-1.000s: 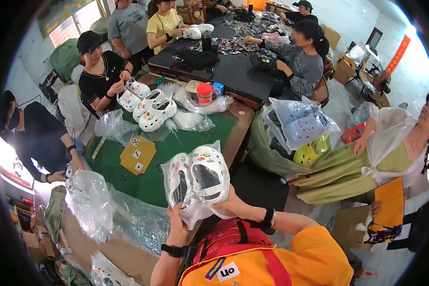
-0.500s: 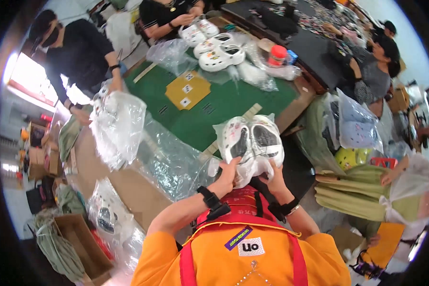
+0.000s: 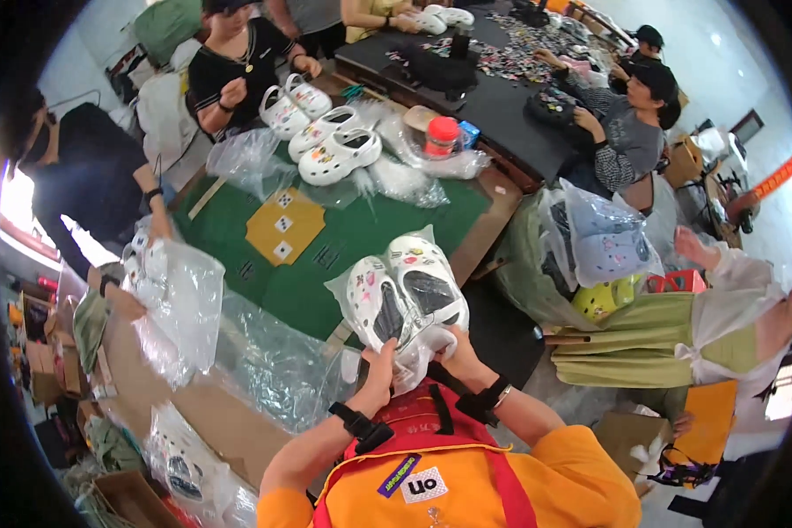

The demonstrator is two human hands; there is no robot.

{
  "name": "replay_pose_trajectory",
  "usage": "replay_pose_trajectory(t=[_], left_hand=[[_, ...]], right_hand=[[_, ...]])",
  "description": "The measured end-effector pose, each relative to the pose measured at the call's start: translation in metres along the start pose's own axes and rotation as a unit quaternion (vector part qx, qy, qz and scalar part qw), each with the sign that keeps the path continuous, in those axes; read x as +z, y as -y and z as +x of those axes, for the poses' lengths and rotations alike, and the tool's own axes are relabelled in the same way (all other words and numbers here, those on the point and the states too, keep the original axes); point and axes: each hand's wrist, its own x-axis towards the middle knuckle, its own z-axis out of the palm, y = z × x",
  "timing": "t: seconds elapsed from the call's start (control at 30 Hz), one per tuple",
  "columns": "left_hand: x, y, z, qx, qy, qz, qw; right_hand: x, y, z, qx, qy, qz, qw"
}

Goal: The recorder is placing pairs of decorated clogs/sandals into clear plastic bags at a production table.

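A pair of white clogs (image 3: 411, 255) with small coloured charms lies inside a clear plastic bag (image 3: 333, 283), held up in front of my chest with the toes pointing away. My left hand (image 3: 379, 373) is closed on the bag and the left clog's heel side. On the other side, my right hand (image 3: 462, 356) grips the bag by the right clog's heel. Gathered plastic bunches up between the two hands. Some of my fingers are hidden under the clogs.
Beyond lies a green tabletop (image 3: 343, 231) with a yellow board (image 3: 282, 227), other white clogs (image 3: 339, 157) and a red-lidded jar (image 3: 442, 136). Loose plastic film (image 3: 268, 352) covers the left side. A co-worker at left holds bagged clogs (image 3: 180, 295). Bagged shoes (image 3: 612, 242) stand at right.
The whole view has swung, so the table and clogs sit further left. The bagged clogs stay in both my hands, their toes now tilted leftward. A person at the back has raised one hand.
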Motion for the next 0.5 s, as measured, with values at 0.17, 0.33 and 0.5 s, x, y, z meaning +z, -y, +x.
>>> replay_pose_trajectory(t=[0.17, 0.33, 0.5], left_hand=[[0.051, -0.030, 0.017, -0.005, 0.085, 0.023, 0.996], [0.083, -0.051, 0.024, -0.002, 0.201, 0.160, 0.966], [0.048, -0.064, 0.007, 0.007, 0.172, 0.136, 0.976]], right_hand=[[-0.027, 0.067, 0.027, -0.089, 0.008, -0.062, 0.994], [-0.089, 0.141, 0.066, -0.170, 0.000, -0.427, 0.888], [-0.165, 0.173, 0.107, -0.211, -0.071, -0.422, 0.879]])
